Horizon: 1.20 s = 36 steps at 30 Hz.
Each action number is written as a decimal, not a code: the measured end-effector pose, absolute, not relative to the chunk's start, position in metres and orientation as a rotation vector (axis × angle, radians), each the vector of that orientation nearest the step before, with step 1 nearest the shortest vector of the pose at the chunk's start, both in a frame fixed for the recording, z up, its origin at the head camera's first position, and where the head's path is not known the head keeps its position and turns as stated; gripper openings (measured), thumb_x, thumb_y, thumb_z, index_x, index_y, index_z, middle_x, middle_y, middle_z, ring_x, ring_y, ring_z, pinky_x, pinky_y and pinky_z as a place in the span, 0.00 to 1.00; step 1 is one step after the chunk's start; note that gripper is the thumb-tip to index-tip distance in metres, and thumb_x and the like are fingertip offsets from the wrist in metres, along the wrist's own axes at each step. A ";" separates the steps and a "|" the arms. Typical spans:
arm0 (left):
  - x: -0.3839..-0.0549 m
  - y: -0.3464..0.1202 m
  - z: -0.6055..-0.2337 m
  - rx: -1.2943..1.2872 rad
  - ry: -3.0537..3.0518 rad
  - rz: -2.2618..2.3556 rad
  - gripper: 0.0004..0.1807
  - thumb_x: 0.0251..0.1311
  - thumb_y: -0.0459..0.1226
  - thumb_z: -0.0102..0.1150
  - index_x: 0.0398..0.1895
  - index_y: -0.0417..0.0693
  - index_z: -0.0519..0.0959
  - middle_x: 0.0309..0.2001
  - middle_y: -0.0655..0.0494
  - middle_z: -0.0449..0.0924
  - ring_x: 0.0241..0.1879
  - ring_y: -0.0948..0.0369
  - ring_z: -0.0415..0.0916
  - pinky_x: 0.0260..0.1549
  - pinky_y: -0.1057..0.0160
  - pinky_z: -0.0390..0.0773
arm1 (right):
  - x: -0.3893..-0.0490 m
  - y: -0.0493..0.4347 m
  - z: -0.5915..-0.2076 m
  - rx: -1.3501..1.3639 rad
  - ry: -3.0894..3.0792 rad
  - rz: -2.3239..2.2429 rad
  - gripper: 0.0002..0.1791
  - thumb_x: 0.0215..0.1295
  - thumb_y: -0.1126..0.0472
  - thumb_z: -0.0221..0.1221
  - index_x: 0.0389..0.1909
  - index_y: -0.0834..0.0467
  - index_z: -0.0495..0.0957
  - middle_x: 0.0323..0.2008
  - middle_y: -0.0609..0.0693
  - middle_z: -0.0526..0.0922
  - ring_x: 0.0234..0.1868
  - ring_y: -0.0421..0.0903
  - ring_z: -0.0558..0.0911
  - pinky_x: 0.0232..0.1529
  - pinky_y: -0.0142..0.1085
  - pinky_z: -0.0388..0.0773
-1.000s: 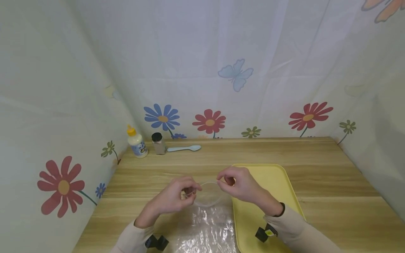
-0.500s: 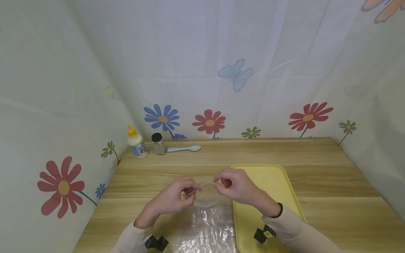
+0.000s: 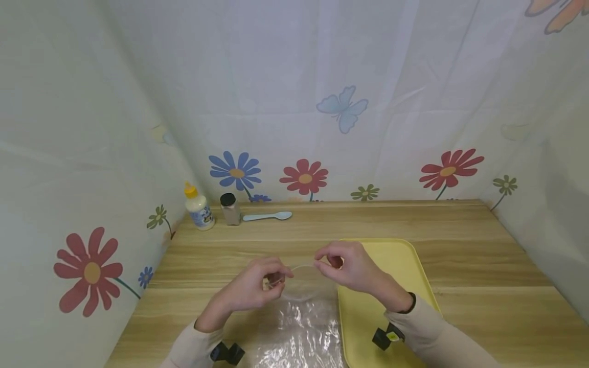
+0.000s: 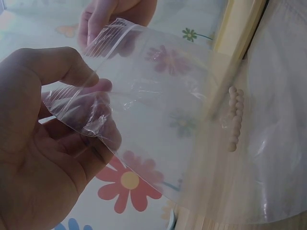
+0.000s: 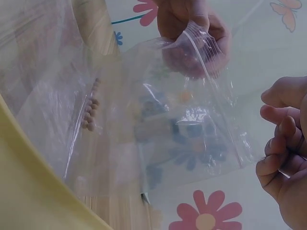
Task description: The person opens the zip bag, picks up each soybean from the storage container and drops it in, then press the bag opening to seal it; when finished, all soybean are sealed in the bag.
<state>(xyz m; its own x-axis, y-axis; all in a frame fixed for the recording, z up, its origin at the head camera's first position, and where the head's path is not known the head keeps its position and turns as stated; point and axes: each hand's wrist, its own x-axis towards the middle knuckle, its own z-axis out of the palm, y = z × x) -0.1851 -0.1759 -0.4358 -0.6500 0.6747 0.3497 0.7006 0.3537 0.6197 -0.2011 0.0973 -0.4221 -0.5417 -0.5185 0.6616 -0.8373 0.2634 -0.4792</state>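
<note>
A clear zip bag (image 4: 153, 96) is held up between my hands, its mouth upward in the head view. My left hand (image 3: 255, 283) pinches its rim near one corner, the thumb (image 4: 76, 72) in front and the fingers behind the film. My right hand (image 3: 349, 268) is at the opposite side of the mouth, thumb and forefinger nearly together. The clear film makes it impossible to tell whether those fingertips hold the rim. Small round beige pieces (image 4: 235, 117) show in a row through the plastic; whether they lie inside the bag is unclear.
Shiny clear plastic (image 3: 299, 347) spreads over the wooden table below my hands. A yellow tray (image 3: 395, 260) lies under my right forearm. Along the back left stand a yellow-capped bottle (image 3: 201, 212) and a black-lidded jar (image 3: 231, 212), beside a pale blue spoon (image 3: 269, 216).
My right hand shifted slightly left at the bag's mouth, then came back right to nearly its former spot. My left hand has stayed still, still pinching the bag.
</note>
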 end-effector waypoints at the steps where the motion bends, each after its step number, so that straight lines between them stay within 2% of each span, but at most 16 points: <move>1: -0.185 -0.176 -0.436 -1.300 -2.558 -1.197 0.15 0.52 0.30 0.60 0.45 0.49 0.82 0.30 0.58 0.77 0.30 0.71 0.72 0.28 0.70 0.79 | -0.202 0.098 -0.422 1.230 -2.171 1.183 0.05 0.56 0.66 0.66 0.33 0.54 0.84 0.16 0.41 0.69 0.20 0.33 0.65 0.21 0.21 0.62; 26: -0.184 -0.175 -0.433 -1.283 -2.582 -1.189 0.16 0.52 0.29 0.59 0.45 0.49 0.81 0.31 0.58 0.78 0.30 0.71 0.72 0.29 0.70 0.80 | -0.228 0.118 -0.431 1.085 -2.289 1.178 0.04 0.57 0.65 0.65 0.33 0.57 0.85 0.16 0.39 0.69 0.19 0.31 0.64 0.19 0.25 0.64; 36: -0.183 -0.175 -0.432 -1.278 -2.588 -1.186 0.15 0.52 0.29 0.58 0.45 0.43 0.82 0.32 0.57 0.78 0.31 0.70 0.72 0.31 0.71 0.80 | -0.241 0.126 -0.443 0.972 -2.426 1.159 0.04 0.57 0.63 0.67 0.34 0.57 0.85 0.17 0.39 0.69 0.19 0.33 0.65 0.20 0.27 0.66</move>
